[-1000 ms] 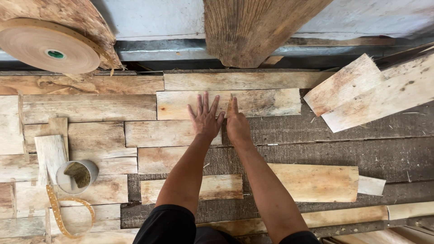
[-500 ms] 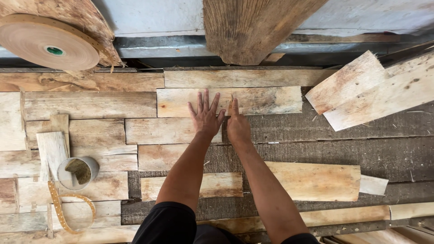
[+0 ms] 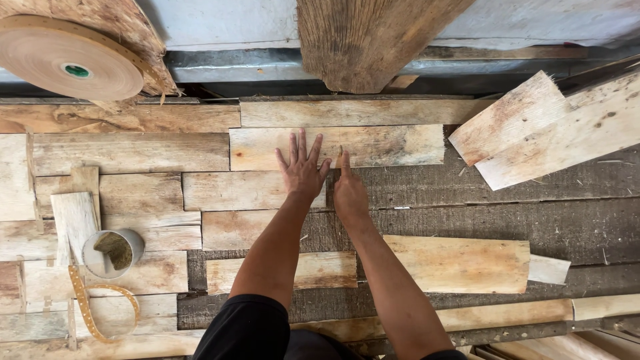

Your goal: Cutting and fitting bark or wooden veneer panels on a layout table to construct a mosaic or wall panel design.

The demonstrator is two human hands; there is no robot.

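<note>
Your left hand lies flat, fingers spread, and your right hand presses beside it, both gripping nothing, on the pale veneer strip whose long axis runs crosswise.

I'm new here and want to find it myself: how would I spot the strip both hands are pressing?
Start at the thick wooden post at top centre. Just below lies a pale veneer strip, under the left hand and right hand. Unlike neighbours, its right end overhangs bare dark boards.
</note>
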